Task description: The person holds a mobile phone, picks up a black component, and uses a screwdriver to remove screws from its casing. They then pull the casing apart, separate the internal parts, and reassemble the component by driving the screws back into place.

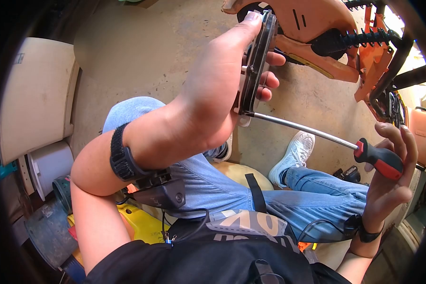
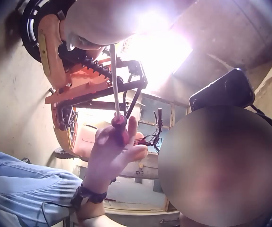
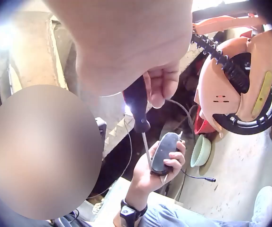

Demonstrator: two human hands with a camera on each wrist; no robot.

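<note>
In the head view the left hand (image 1: pixel 217 80) grips a dark, flat, rounded device (image 1: pixel 259 61) on edge, thumb at its upper end and fingers behind it. The right wrist view shows the device's (image 3: pixel 165 152) smooth grey face, with left-hand fingers (image 3: pixel 175 161) over its side. A screwdriver (image 1: pixel 381 159) runs from the right hand (image 1: pixel 388 189) to the device's lower end, its tip at that edge. Fingers and thumb of the right hand (image 2: pixel 112 153) surround the red and black handle (image 2: pixel 120 127). Whether the tip sits in a screw is hidden.
An orange vehicle frame (image 1: pixel 312 23) with black springs stands at the upper right. Buckets (image 1: pixel 49 234) and a beige panel (image 1: pixel 38 99) are on the left. The person's jeans (image 1: pixel 213 182) and white shoe (image 1: pixel 296 154) are below the hands. A pale green bowl (image 3: pixel 201 151) lies on the floor.
</note>
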